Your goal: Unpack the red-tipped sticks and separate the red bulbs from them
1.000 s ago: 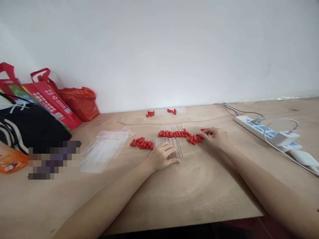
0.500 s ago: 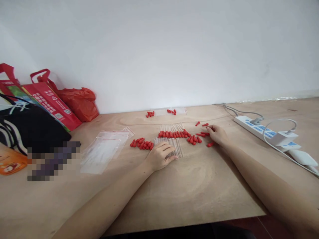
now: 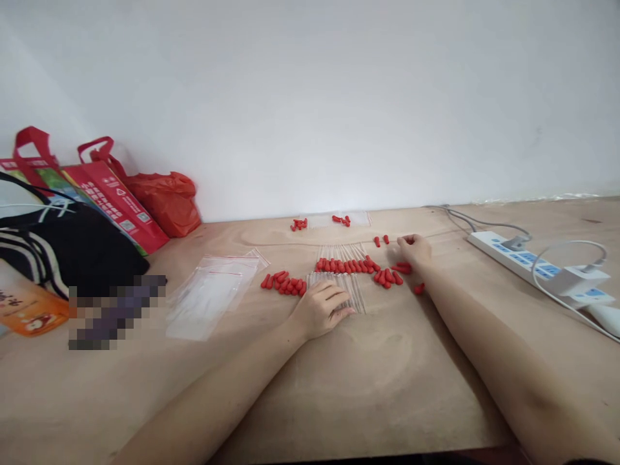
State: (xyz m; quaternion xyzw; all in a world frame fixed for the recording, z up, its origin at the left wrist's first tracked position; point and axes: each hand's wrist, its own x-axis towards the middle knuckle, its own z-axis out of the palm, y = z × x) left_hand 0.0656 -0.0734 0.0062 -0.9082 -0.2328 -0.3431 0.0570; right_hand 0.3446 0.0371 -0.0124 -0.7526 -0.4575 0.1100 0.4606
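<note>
On the plywood table [image 3: 368,374] lie clear thin tubes [image 3: 351,287] in a row, with a line of small red caps [image 3: 346,265] across them. My left hand [image 3: 322,310] rests flat on the near ends of the tubes, fingers spread. My right hand [image 3: 414,248] reaches to the far right of the caps, fingers curled over loose red caps [image 3: 381,241]; whether it holds one is hidden. Another heap of red caps [image 3: 283,283] lies left of the tubes.
Clear zip bags [image 3: 213,290] lie to the left. Red shopping bags [image 3: 116,194] and a black bag [image 3: 62,252] stand at the far left. A white power strip [image 3: 537,268] with cables runs along the right. More caps and tubes [image 3: 329,221] sit by the wall.
My right hand has moved away from me and right, scattering a few red caps outward. The left hand has stayed on the tubes. The view shifted slightly left.
</note>
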